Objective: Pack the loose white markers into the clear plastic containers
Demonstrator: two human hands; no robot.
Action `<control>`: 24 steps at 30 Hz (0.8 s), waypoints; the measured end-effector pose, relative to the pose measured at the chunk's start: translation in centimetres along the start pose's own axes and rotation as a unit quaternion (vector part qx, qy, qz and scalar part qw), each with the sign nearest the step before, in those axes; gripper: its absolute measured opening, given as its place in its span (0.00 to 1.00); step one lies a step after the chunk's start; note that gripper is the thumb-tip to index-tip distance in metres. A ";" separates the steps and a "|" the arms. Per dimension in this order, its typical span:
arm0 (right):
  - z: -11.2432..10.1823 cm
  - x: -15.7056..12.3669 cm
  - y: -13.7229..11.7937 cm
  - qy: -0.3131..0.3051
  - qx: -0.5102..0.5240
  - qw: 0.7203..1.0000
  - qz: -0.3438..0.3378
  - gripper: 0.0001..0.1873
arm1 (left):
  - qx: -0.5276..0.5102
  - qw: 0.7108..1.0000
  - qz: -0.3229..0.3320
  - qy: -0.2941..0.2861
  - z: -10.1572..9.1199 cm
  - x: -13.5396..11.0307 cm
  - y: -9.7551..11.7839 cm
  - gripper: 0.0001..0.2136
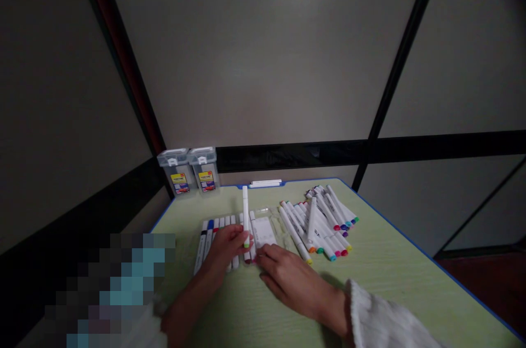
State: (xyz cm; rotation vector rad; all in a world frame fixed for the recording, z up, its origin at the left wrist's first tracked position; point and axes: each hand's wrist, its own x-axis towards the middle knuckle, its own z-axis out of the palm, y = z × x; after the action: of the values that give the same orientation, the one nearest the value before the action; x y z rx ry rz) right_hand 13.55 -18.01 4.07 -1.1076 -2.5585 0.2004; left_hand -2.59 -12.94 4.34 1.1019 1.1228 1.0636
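Observation:
My left hand [230, 243] is closed on a white marker [245, 205] with a light green end, holding it raised over a clear plastic tray [267, 211]. White markers [222, 222] lie side by side in the tray's left part, one with a blue end and one with a black end. My right hand [283, 274] rests at the tray's near edge, fingers curled together at the lower end of a pink-ended marker [253, 227]. Its fingertips partly hide that end. A white card or insert [265, 230] shows in the tray beside this marker.
A loose heap of white markers [324, 222] with coloured ends lies right of the tray. Two clear lidded boxes [191, 170] stand at the table's back left. More white markers [266, 183] lie at the back edge of the green table [394, 282]. Wall panels rise behind.

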 end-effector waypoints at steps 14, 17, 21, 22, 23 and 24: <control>-0.5 -0.3 -0.3 -0.018 0.031 0.999 0.001 0.13 | 0.008 0.997 0.014 0.072 0.8 -0.1 -1.3 0.15; -0.5 -0.3 -0.3 -0.019 0.031 0.999 0.000 0.12 | 0.021 0.998 0.020 0.050 1.3 -0.8 -0.5 0.14; -0.5 -0.3 -0.1 -0.021 0.029 0.999 -0.006 0.11 | 0.030 0.999 0.034 0.026 1.3 -0.9 -0.8 0.12; -0.5 -0.3 -0.1 -0.020 0.032 0.999 -0.006 0.11 | 0.030 0.998 0.038 0.025 1.3 -0.7 -1.0 0.11; -0.4 -0.4 -0.1 -0.018 0.036 0.999 -0.007 0.11 | 0.031 0.998 0.039 0.027 1.2 -0.6 -1.3 0.12; -0.4 -0.4 -0.1 -0.015 0.041 0.999 -0.007 0.11 | 0.030 0.998 0.041 0.029 1.1 -0.5 -1.5 0.12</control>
State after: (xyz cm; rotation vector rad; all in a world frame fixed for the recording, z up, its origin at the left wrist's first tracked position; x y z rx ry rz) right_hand 13.87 -18.36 4.34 -1.0650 -2.5596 0.3172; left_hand -1.47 -13.72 2.98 1.1798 1.1709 1.1392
